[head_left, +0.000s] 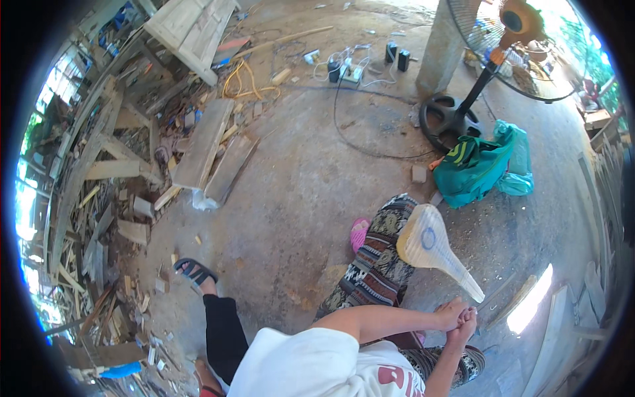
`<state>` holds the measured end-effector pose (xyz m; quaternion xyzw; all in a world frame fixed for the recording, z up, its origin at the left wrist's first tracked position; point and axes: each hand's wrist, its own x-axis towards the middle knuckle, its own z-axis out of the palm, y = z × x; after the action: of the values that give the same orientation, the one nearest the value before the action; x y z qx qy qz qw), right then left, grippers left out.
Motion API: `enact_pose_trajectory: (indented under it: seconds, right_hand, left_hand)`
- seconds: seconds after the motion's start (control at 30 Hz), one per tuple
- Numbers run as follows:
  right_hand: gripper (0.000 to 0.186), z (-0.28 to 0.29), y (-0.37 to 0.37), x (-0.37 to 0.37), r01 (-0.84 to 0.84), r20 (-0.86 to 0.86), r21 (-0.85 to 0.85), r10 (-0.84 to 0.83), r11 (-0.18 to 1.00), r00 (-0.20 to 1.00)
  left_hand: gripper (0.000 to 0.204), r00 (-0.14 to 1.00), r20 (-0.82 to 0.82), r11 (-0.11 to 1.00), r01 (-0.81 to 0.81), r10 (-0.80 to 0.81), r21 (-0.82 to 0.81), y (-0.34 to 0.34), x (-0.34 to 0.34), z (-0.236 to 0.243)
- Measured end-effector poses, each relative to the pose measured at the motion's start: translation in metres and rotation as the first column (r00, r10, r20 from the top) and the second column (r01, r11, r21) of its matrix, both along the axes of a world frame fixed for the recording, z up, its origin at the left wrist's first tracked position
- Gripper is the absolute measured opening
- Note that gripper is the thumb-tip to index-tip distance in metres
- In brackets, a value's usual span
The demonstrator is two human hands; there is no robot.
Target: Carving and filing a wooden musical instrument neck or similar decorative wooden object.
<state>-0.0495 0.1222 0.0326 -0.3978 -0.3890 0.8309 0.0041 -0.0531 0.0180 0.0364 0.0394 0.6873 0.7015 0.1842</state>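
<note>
My two hands meet in front of me at the right. The fingers of my left hand [450, 313] are curled against those of my right hand [468, 319]; whatever lies between them, if anything, is hidden. Just beyond them is a pale, paddle-shaped piece [430, 239], broad and rounded at one end and tapering to a narrow tip [478, 293]. A blue ring marks its broad face. It appears to lie over the patterned trousers [370, 264], and neither hand grips it. A pink slipper [359, 233] shows beside the trouser leg.
Another person's dark sandal [196, 271] is at the left. Loose boards [205, 145] and wood scraps crowd the left side. A standing fan [451, 122], a green bag [473, 169] and a power strip [350, 78] with cables lie ahead. Planks [552, 331] lean at the right.
</note>
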Motion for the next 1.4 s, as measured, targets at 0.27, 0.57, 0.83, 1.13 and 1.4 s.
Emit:
enact_pose_trajectory:
  seconds: [0.27,0.57,0.83,1.13,1.4]
  right_hand:
    - [0.020,-0.002,0.002,0.021,-0.096,0.092,0.380,0.066,0.920,0.994]
    - [0.022,-0.057,-0.004,0.045,-0.148,0.054,0.468,0.139,0.871,0.989]
    - [0.021,-0.051,-0.002,0.044,-0.084,-0.093,0.508,0.152,0.857,0.984]
    - [0.023,-0.029,0.010,0.024,-0.061,-0.080,0.272,0.086,0.960,0.993]
    - [0.018,-0.049,0.010,0.019,-0.082,-0.020,0.799,0.163,0.596,0.986]
  left_hand:
    - [0.035,0.944,-0.099,0.849,0.233,-0.314,-0.474,-0.027,-0.025,0.035]
    - [0.027,0.901,-0.154,0.321,-0.017,-0.405,-0.947,-0.027,-0.095,0.067]
    - [0.046,0.845,0.034,0.024,0.055,-0.534,-0.998,-0.057,-0.101,0.078]
    - [0.044,0.828,0.020,0.081,0.079,-0.561,-0.994,-0.062,-0.128,0.067]
    - [0.037,0.862,-0.040,0.118,0.023,-0.505,-0.993,-0.053,-0.123,0.056]
